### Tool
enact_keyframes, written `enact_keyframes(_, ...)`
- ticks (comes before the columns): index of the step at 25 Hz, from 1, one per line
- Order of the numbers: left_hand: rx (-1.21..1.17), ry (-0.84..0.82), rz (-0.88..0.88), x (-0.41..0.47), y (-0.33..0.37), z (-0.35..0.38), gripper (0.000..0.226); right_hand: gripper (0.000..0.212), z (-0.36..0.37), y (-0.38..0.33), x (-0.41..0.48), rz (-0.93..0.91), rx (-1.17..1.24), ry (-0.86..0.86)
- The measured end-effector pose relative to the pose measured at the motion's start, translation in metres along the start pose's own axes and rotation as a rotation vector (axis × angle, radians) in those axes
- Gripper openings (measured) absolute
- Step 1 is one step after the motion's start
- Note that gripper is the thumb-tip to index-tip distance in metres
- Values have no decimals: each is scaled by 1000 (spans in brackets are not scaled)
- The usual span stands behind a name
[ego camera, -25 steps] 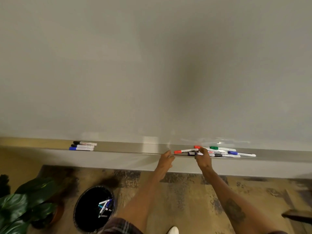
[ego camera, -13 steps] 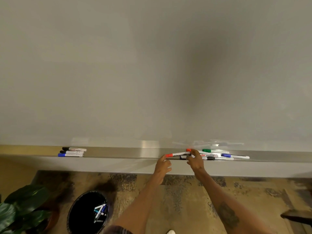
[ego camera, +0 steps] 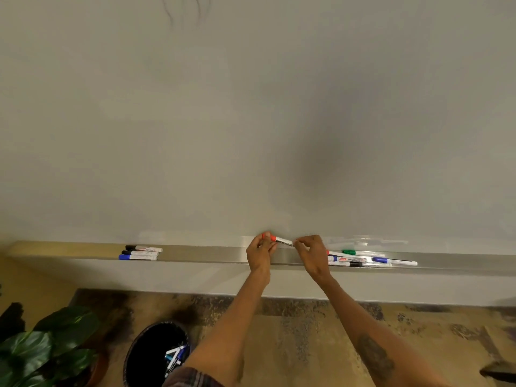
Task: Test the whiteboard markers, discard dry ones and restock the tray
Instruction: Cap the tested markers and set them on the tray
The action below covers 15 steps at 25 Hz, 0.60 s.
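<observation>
Uncapping step: left hand [ego camera: 259, 254] fingers pinch the cap, right hand [ego camera: 311, 254] fingers pinch the barrel of the red marker [ego camera: 280, 240] above the tray [ego camera: 217, 253]; next, pull apart and scribble-test.

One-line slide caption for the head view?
Both hands, left hand on the cap and right hand on the barrel, hold a red-capped marker above the whiteboard tray.

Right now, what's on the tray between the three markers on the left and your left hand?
Nothing: in the head view, the tray is bare metal from the three markers to the left hand.
</observation>
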<state>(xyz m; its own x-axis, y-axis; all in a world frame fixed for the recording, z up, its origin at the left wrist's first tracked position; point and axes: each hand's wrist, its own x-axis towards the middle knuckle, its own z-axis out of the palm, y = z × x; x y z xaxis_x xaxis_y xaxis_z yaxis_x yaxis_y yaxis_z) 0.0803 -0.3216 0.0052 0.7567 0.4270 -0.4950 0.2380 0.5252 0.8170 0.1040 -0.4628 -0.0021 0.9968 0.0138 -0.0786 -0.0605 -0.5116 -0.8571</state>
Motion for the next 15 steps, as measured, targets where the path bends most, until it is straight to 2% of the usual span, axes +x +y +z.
enact_keyframes(2,22,-38,50,-7,17,-3,25,25,11,-19,-7,-133,-303,-13)
enact_keyframes(3,45,-46,76,-11,25,-5,26,30,18,-31,-12,-202,-341,-26)
enact_keyframes(6,81,-73,149,-23,47,-12,23,32,33,-69,-26,-332,-174,-104)
enact_keyframes(9,59,-167,207,-37,72,-27,14,31,46,-99,-43,-320,-115,-30)
enact_keyframes(15,83,-281,256,-53,115,-45,21,40,57,-145,-69,-302,-351,190)
